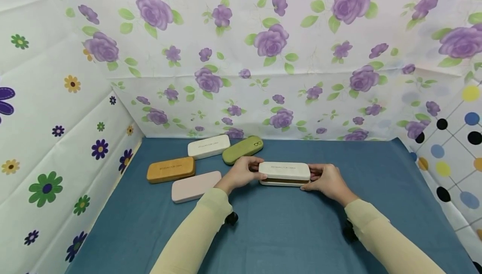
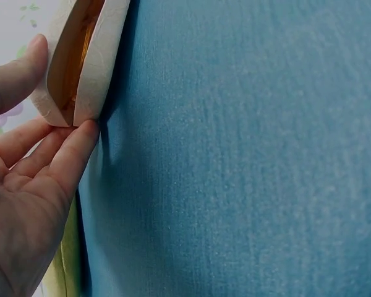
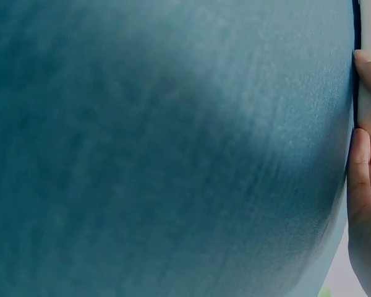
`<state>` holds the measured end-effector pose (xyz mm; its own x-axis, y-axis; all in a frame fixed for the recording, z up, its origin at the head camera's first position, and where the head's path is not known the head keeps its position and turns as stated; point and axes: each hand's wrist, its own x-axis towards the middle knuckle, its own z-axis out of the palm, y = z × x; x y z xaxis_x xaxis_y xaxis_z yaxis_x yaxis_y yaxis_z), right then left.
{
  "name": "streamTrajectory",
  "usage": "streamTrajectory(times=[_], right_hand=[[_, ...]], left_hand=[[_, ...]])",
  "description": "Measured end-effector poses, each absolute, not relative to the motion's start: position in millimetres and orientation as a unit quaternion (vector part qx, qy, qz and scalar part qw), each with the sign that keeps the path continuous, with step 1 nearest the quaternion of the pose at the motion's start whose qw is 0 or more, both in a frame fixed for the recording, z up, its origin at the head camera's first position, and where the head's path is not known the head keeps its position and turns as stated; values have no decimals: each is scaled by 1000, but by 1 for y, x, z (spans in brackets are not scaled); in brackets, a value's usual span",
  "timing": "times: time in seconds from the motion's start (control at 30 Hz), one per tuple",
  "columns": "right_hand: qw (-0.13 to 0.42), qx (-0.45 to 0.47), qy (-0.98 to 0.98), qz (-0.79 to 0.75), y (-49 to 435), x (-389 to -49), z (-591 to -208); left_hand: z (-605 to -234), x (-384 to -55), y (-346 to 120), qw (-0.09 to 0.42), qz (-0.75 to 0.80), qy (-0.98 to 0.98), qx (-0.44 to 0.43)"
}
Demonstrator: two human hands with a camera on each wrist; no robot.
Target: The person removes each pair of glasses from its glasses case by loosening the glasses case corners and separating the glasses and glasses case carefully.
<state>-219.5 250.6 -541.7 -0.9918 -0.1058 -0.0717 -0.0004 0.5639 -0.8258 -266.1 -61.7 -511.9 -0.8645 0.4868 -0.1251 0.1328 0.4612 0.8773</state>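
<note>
We see both hands on one white glasses case, which sits on the blue-covered desk, right of the other cases. The left hand has its grip on the case's left end, and the right hand has its grip on the right end, thumb at the lower front corner, so both grips are narrow and holding the same case. Its lid stands slightly raised, leaving a gap along the front, and from the left wrist we look in at an amber-brown inside. From the right wrist we catch only part of the right hand and a sliver of the case at the edge of the view. Just beyond the left hand we see a green case with a small glasses mark, and near it a closed white case. An orange case lies farthest left, with a pink case nearer to us. Behind the desk hangs a sheet printed with purple flowers.
</note>
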Motion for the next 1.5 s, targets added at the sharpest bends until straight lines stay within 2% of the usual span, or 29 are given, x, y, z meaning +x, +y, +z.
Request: streamTrajectory(times=[1.07,1.5], right_hand=[[58,-16,893,-447,248,-219,-533],[56,-20,889,-453,248,-217,-540]], left_hand=[[-507,-268,-59,196,489,836,156],[-505,-267,-60,224,515,815,141]])
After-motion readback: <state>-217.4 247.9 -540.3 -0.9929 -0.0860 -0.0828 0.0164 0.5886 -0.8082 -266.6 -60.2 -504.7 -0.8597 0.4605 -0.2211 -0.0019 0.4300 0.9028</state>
